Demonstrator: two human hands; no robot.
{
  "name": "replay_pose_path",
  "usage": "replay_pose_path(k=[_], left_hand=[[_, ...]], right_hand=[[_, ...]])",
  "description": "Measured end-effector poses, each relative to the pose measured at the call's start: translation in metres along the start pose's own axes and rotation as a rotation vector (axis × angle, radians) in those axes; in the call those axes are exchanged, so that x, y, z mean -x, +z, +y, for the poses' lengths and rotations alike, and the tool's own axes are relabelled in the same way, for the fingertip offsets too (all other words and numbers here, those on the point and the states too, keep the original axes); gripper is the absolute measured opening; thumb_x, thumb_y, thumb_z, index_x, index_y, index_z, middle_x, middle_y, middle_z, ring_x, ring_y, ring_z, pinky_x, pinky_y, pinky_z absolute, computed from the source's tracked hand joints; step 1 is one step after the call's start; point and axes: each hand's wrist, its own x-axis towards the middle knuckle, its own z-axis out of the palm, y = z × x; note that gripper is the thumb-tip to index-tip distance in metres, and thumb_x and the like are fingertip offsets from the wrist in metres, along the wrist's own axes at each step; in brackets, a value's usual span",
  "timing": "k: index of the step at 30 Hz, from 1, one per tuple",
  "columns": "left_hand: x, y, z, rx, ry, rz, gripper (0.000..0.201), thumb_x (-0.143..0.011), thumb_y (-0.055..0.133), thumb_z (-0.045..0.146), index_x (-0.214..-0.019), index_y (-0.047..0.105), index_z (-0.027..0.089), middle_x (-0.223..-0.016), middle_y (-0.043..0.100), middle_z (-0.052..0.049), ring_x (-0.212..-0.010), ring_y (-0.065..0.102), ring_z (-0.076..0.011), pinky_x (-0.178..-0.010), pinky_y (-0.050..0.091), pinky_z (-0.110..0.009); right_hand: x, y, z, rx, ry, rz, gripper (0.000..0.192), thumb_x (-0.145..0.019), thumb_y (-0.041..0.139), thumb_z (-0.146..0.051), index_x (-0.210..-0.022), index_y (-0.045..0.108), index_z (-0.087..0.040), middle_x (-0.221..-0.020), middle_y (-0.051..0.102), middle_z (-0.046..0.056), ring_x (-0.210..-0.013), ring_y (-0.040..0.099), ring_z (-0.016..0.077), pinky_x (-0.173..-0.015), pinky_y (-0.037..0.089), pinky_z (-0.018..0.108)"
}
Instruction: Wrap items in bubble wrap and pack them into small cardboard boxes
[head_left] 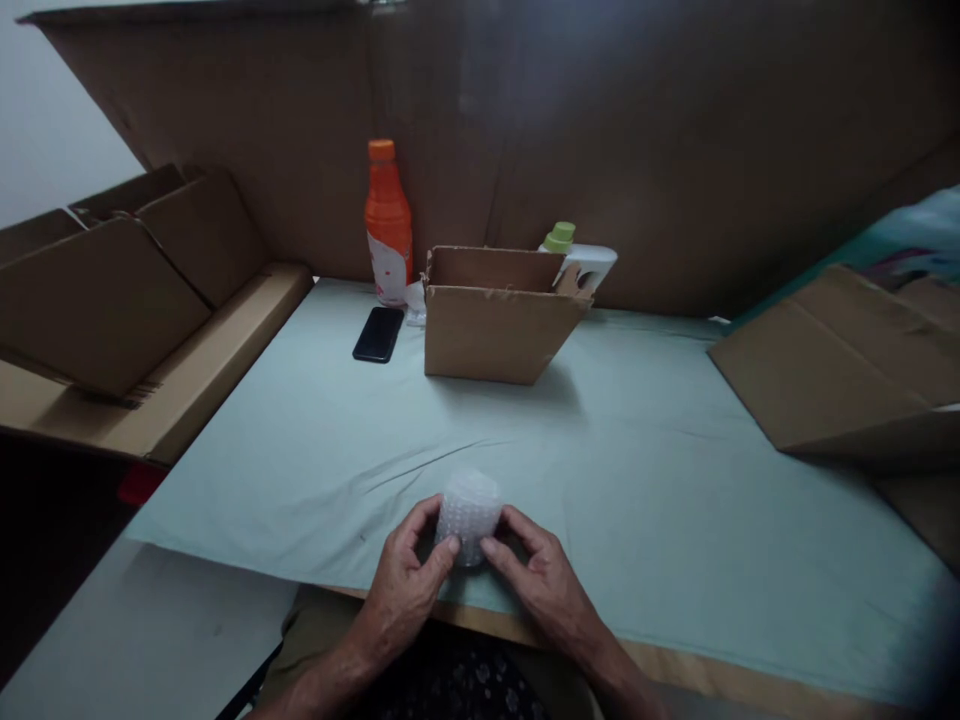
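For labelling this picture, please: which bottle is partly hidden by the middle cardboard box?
The white bottle with a light-green cap: the middle cardboard box covers its lower part. The orange bottle stands left of that box, uncovered by it.

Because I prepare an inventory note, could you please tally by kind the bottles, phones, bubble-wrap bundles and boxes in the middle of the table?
Bottles: 2, the orange bottle and the green-capped white bottle, partly hidden
Phones: 1, the black phone
Bubble-wrap bundles: 1, the bubble-wrap bundle between left hand and right hand
Boxes: 1, the cardboard box
Total: 5
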Motion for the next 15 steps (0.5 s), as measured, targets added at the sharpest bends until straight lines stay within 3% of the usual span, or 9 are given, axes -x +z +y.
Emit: replay_pose_path(k=[3, 5, 6, 9, 12, 14, 15], left_hand=[[-0.004, -0.001, 0.005, -0.143, 0.035, -0.001, 0.031, -0.084, 0.06, 0.023, -0.114, 0.064, 0.019, -0.109, 0.07, -0.005, -0.103, 0.065, -0.0221, -0.092, 0.05, -0.032], [-0.007, 0.0, 0.007, -0.224, 0.091, -0.073, 0.028, -0.081, 0.058, 0.019, -0.108, 0.066, 0.02, -0.101, 0.069, -0.004, -0.097, 0.065, -0.0209, -0.086, 0.05, -0.03], [-0.009, 0.002, 0.007, -0.253, 0.126, -0.12, 0.027, -0.08, 0.057, 0.018, -0.106, 0.066, 0.02, -0.099, 0.069, -0.004, -0.094, 0.065, -0.0205, -0.084, 0.05, -0.03], [-0.02, 0.006, 0.009, -0.341, 0.202, -0.261, 0.023, -0.08, 0.058, 0.02, -0.1, 0.068, 0.019, -0.091, 0.069, -0.004, -0.086, 0.065, -0.0198, -0.078, 0.05, -0.029], [-0.044, -0.001, 0.024, -0.448, 0.336, -0.371, 0.036, -0.08, 0.066, 0.026, -0.116, 0.066, 0.02, -0.101, 0.072, -0.006, -0.092, 0.068, -0.0215, -0.08, 0.053, -0.031], [-0.069, -0.011, 0.049, -0.582, 0.538, -0.277, 0.053, -0.082, 0.069, 0.027, -0.133, 0.056, 0.022, -0.122, 0.068, -0.01, -0.11, 0.065, -0.025, -0.093, 0.054, -0.036], [-0.085, -0.017, 0.066, -0.67, 0.656, -0.167, 0.057, -0.084, 0.068, 0.026, -0.138, 0.051, 0.023, -0.132, 0.063, -0.012, -0.121, 0.06, -0.0268, -0.1, 0.051, -0.041]], right_hand=[[0.004, -0.022, -0.001, 0.047, -0.022, -0.039, 0.062, -0.082, 0.071, -0.043, -0.14, 0.057, -0.023, -0.144, 0.057, 0.012, -0.131, 0.053, 0.0303, -0.111, 0.041, 0.045], [0.004, -0.039, -0.005, 0.004, -0.012, -0.109, 0.084, -0.077, 0.077, -0.048, -0.151, 0.043, -0.025, -0.152, 0.048, 0.013, -0.135, 0.05, 0.0313, -0.111, 0.041, 0.046], [0.003, -0.045, -0.008, -0.007, -0.013, -0.162, 0.087, -0.075, 0.078, -0.048, -0.152, 0.043, -0.026, -0.152, 0.049, 0.013, -0.132, 0.053, 0.0312, -0.11, 0.043, 0.045], [-0.004, -0.06, -0.017, 0.065, -0.038, -0.272, 0.053, -0.082, 0.071, -0.042, -0.132, 0.063, -0.024, -0.13, 0.067, 0.012, -0.116, 0.064, 0.0286, -0.1, 0.049, 0.041], [-0.01, -0.073, -0.017, 0.149, -0.033, -0.201, 0.027, -0.088, 0.06, -0.037, -0.107, 0.073, -0.023, -0.103, 0.075, 0.009, -0.096, 0.069, 0.0256, -0.086, 0.054, 0.036], [-0.012, -0.085, -0.012, 0.178, -0.014, -0.123, 0.026, -0.089, 0.06, -0.04, -0.102, 0.074, -0.022, -0.097, 0.075, 0.008, -0.09, 0.07, 0.0248, -0.081, 0.055, 0.034], [-0.012, -0.093, -0.009, 0.192, 0.0, -0.094, 0.028, -0.089, 0.06, -0.043, -0.101, 0.074, -0.022, -0.094, 0.075, 0.007, -0.087, 0.07, 0.0245, -0.079, 0.055, 0.033]])
